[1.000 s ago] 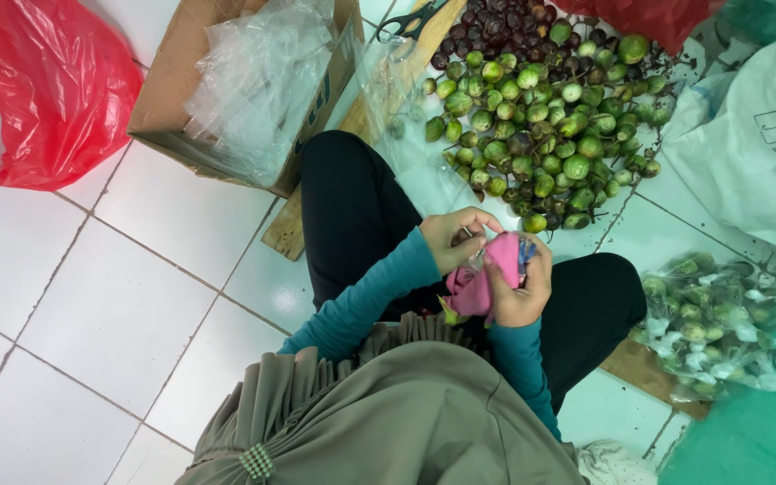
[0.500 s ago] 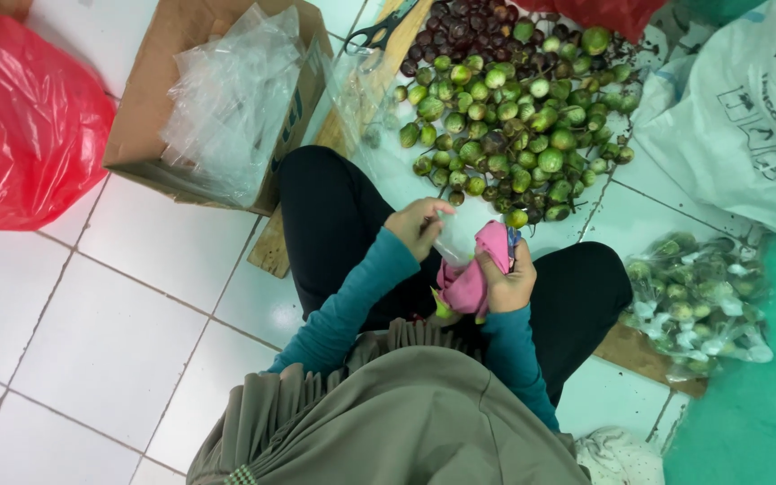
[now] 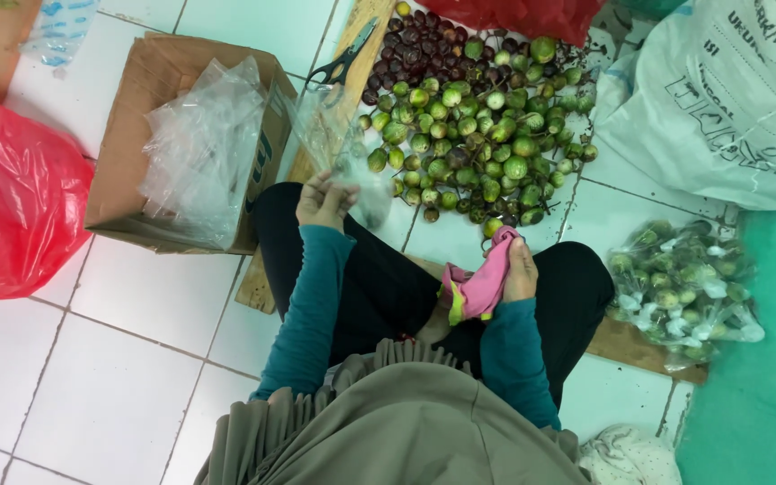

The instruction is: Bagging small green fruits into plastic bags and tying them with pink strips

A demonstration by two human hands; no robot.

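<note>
On the white tiled floor (image 3: 92, 377), our left hand (image 3: 323, 201) pinches a limp, slippery clear plastic bag (image 3: 339, 148) by its mouth; our right hand (image 3: 519, 269) clutches a soft pink cloth (image 3: 478, 289). Small green fruits (image 3: 469, 153) lie at twelve o'clock.

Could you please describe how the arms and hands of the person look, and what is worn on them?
Both arms wear long, close-fitting teal knit sleeves that end at the wrists. The left hand and right hand are bare: no gloves are worn, and no rings, watch or bracelets show. A loose grey-olive pleated garment covers the shoulders.
</note>
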